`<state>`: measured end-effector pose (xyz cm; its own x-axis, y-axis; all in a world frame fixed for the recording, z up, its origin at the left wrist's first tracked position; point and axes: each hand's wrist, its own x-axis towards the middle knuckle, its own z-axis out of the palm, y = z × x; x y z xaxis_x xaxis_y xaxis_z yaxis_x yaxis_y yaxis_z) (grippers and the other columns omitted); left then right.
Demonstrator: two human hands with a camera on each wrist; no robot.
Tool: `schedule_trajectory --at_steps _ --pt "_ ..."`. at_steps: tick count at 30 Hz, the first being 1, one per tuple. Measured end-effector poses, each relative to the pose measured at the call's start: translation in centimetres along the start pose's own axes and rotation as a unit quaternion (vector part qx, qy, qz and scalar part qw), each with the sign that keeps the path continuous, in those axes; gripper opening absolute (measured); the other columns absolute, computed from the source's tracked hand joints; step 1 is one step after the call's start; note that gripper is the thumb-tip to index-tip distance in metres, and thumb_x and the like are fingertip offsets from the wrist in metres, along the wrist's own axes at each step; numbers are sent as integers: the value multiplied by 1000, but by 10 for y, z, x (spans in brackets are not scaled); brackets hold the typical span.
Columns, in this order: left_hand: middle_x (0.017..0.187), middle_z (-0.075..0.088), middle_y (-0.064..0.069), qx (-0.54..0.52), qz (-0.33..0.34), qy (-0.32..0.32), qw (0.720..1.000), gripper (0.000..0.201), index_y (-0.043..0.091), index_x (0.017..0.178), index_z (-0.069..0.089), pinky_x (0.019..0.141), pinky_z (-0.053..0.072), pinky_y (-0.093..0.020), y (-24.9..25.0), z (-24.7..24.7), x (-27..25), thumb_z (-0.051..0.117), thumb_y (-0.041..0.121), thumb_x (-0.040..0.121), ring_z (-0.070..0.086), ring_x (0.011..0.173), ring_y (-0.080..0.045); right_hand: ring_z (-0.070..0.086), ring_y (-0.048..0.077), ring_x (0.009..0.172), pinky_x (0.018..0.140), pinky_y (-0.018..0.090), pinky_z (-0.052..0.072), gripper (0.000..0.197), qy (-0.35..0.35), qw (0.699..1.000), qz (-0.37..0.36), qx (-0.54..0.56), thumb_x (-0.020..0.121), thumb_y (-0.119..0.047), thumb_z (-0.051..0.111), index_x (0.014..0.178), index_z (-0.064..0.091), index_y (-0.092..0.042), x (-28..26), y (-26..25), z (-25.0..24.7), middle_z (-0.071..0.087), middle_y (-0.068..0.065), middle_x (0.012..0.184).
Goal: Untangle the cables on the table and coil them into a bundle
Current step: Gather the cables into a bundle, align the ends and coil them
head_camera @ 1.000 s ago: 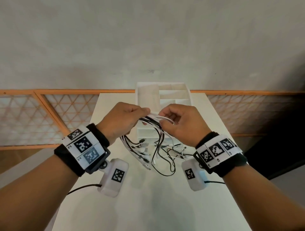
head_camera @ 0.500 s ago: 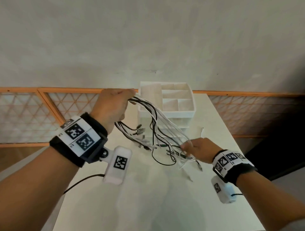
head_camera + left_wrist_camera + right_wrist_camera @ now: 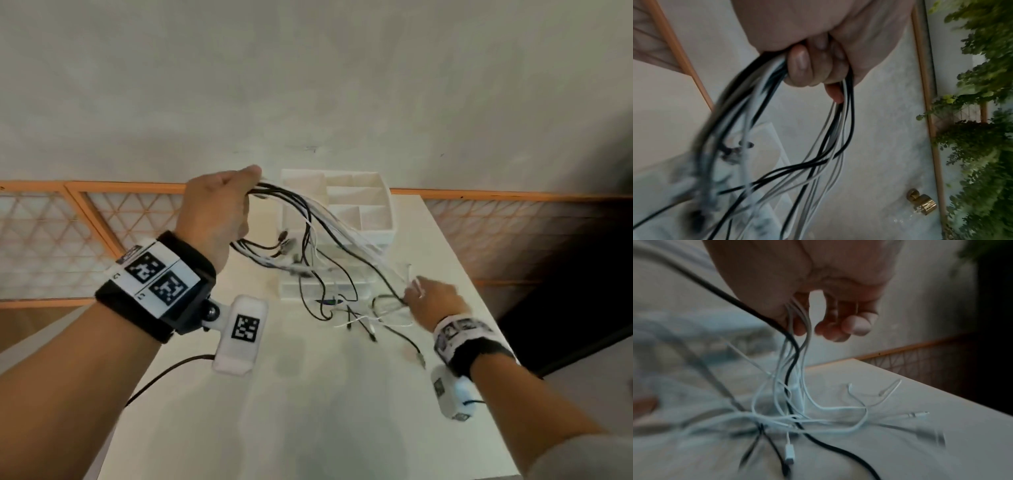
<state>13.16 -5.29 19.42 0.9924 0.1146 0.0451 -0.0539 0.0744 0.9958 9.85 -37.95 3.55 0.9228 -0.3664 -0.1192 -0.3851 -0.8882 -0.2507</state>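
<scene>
A bunch of thin black and white cables stretches from upper left down to lower right above the white table. My left hand is raised at the left and grips one end of the cables in a fist. My right hand is low at the right, just above the table, pinching the strands of the cables between thumb and forefinger. Loose ends with plugs trail on the table under the right hand.
A white compartment organiser on small drawers stands at the back of the table, right behind the cables. An orange-framed lattice rail runs along the wall. The table's right edge lies close to my right hand.
The hands were together over the cables a second ago. Since then my left hand has risen up and left while my right hand has slid down the strands to the lower right.
</scene>
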Motion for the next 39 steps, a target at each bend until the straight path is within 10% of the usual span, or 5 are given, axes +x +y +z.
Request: schedule_trajectory --at_steps 11,20,25,30,39 --pt "48 27 -2 366 -32 -20 930 51 14 52 32 58 26 -33 -58 -17 -1 59 32 92 29 50 -23 55 16 83 65 15 33 15 319 878 11 358 97 -31 57 96 69 -22 -11 -46 -133 62 -2 88" --pt "55 24 -5 116 -47 87 988 52 18 57 32 46 24 -25 -51 -9 6 62 44 91 22 39 -16 63 36 90 73 32 42 37 41 982 1 187 100 -36 48 91 70 -7 -25 -44 -37 70 21 98" --pt "53 45 6 262 -12 -2 965 58 18 62 46 54 32 -30 -50 9 -12 76 68 63 40 51 -17 71 30 78 76 47 57 29 69 849 -162 499 94 -41 57 93 65 -13 -44 -92 -88 73 5 78" --pt "127 65 5 350 54 -65 933 92 32 131 50 88 49 -27 -55 40 -32 76 75 54 62 111 -18 68 16 75 72 25 54 13 24 797 -317 514 94 0 59 91 66 -11 -73 -127 -113 67 8 84" --pt "81 66 4 488 1 -98 867 28 29 86 69 66 39 -24 -88 23 -14 61 56 84 66 87 -25 59 33 62 57 38 54 34 122 724 -386 558 107 -19 40 139 46 -30 -87 -126 -147 66 18 87"
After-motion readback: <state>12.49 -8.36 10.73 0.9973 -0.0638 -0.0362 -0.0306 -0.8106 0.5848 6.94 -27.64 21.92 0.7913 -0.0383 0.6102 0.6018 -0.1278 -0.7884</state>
